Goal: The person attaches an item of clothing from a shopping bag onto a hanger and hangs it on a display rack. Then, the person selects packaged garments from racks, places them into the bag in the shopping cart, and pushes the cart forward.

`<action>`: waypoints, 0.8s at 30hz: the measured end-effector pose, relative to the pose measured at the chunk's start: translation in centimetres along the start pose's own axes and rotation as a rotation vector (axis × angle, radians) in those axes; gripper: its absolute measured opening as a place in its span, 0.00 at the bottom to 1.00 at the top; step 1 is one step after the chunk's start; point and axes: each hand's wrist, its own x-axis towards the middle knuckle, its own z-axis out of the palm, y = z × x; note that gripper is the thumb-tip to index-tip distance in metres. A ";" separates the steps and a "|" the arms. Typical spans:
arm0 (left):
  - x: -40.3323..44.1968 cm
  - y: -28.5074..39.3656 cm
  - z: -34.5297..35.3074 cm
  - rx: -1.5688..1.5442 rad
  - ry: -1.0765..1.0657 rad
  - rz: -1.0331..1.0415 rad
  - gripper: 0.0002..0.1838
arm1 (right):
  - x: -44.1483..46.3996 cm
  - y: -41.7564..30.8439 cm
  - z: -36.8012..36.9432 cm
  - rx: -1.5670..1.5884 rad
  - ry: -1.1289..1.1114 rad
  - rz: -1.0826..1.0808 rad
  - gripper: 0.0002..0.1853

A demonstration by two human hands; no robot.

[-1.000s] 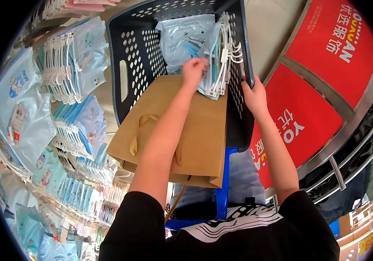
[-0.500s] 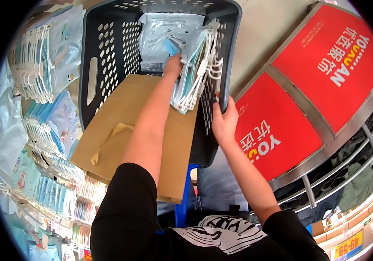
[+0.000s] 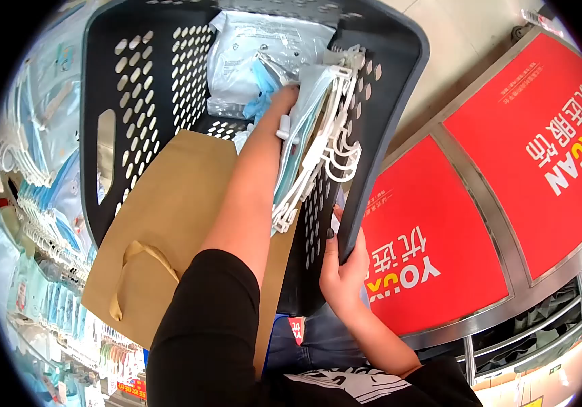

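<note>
My left hand reaches deep into a dark grey shopping basket, beside a bundle of packaged garments on white hangers. Its fingers are mostly hidden among the packs, next to a light blue piece. A clear bag of pale blue clothing lies at the far end of the basket. My right hand grips the basket's near right rim, thumb on this side and some fingers behind it. Under my left forearm stands a brown paper bag with a ribbon handle.
Racks of pale blue garments on hangers line the left side. At the right is a display stand with red sign panels, metal rails and dark clothes below. Pale floor tiles show at the top right.
The basket appears larger and nearer, and the paper bag sits lower in view. My left hand stays among the packs, and my right hand remains on the rim.
</note>
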 end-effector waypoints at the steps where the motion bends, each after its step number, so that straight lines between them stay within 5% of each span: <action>1: 1.6 -1.8 1.1 -0.075 -0.011 -0.034 0.21 | 0.0 0.1 0.0 0.000 0.002 0.004 0.20; 3: 1.6 -1.8 0.7 -0.119 0.030 -0.072 0.20 | 0.0 -0.1 -0.1 0.002 0.004 -0.001 0.20; 6: -4.2 3.2 -3.7 -0.171 0.362 -0.189 0.17 | -0.1 -0.3 -0.1 0.009 -0.005 0.031 0.19; 12: -7.8 4.6 -11.2 -0.900 0.738 -0.173 0.11 | -0.3 -0.1 -0.1 0.003 0.025 0.029 0.18; 19: -10.7 3.3 -19.9 -1.186 0.553 -0.306 0.06 | -0.5 0.7 0.5 0.001 0.099 -0.021 0.17; 24: -16.3 7.9 -20.4 -0.930 0.348 -0.297 0.13 | -0.7 0.2 0.3 -0.015 0.106 0.012 0.16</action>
